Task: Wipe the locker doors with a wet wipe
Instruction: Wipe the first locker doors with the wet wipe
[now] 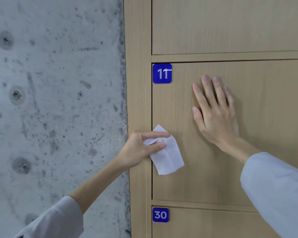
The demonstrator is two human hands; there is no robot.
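My left hand pinches the wipe between thumb and fingers, and the wipe lies against the left edge of door 11, about halfway down, right where the door meets the frame. My right hand lies flat on the same door, fingers straight and together, gripping nothing.

The wipe is bunched at my fingers and hangs loose below them. I judge that only a small patch would press on the wood, so a stroke could leave streaks or skip parts of the panel. The loose flap could also fold under or catch in the gap between door and frame and pull out of my pinch.

My flat palm may leave prints on a part I then have to clean again, and if I lean too hard the door could give under it.

The tag 11 sits in the top corner; a wet, rough pass could lift its edge.
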